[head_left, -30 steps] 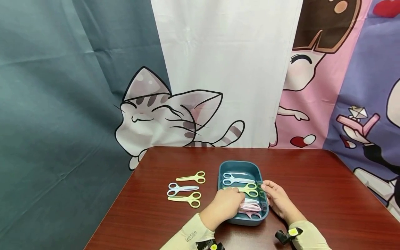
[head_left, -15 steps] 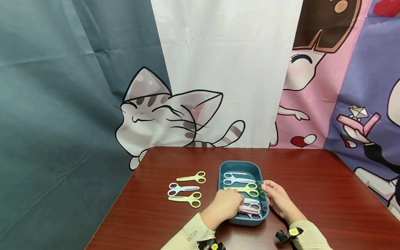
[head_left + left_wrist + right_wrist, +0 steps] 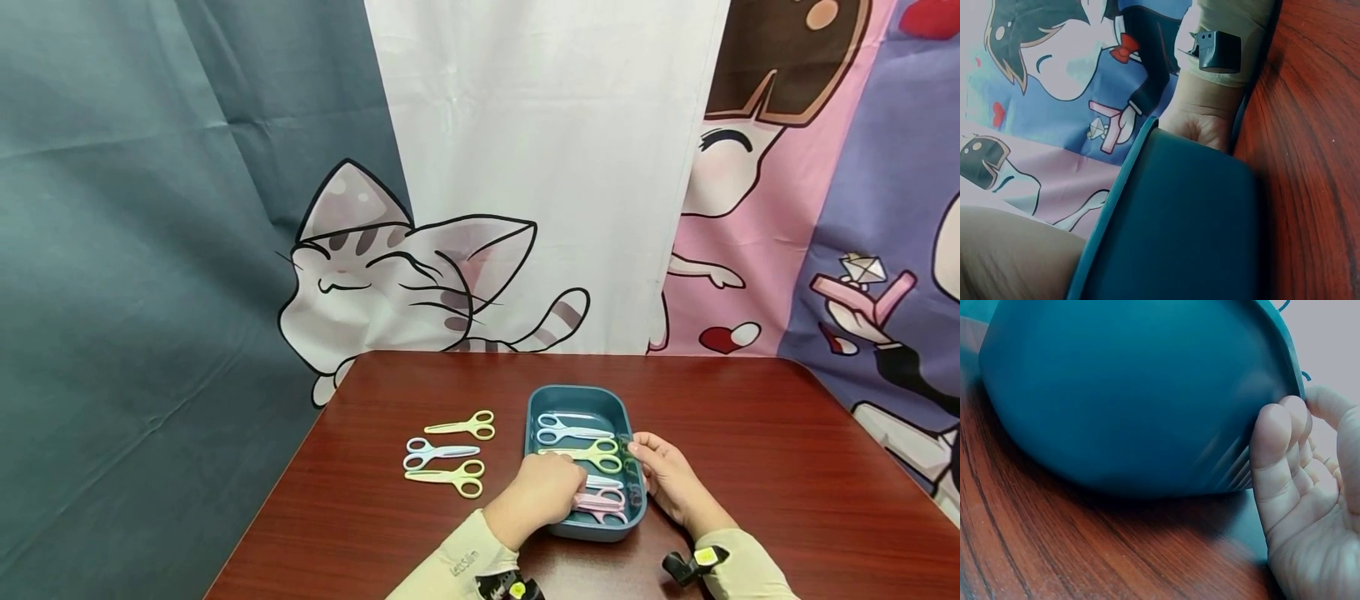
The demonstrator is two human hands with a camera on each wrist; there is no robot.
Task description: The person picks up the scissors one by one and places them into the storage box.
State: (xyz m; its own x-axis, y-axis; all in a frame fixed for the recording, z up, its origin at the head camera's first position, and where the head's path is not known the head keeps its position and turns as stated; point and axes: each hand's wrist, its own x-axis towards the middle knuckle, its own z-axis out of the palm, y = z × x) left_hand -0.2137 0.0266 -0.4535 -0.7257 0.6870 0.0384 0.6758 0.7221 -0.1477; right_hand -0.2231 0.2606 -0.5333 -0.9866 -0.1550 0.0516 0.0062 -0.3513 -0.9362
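A dark teal plastic box (image 3: 534, 408) stands on the table with several pairs of scissors in it. My left hand (image 3: 546, 492) reaches over its left side, fingers curled downward at the pink scissors (image 3: 604, 502); the fingertips are mostly hidden behind the hand. Beside them lie light blue scissors (image 3: 573, 433) and yellow-green scissors (image 3: 596, 454), and a pale blue blade (image 3: 604, 482) shows too. My right hand (image 3: 671, 479) pinches the box's right rim; in the right wrist view, its fingers (image 3: 1270, 434) press the outer wall.
Left of the box, three pairs of scissors lie on the brown table (image 3: 360, 533): yellow scissors (image 3: 468, 426), blue-lilac scissors (image 3: 438, 452) and more yellow scissors (image 3: 453, 478). A cartoon-printed curtain (image 3: 525, 167) hangs behind the table.
Inside the box, the pink scissors shifted and settled between one second and half a second ago, and a handle ring now shows. Both hands have stayed nearly in place.
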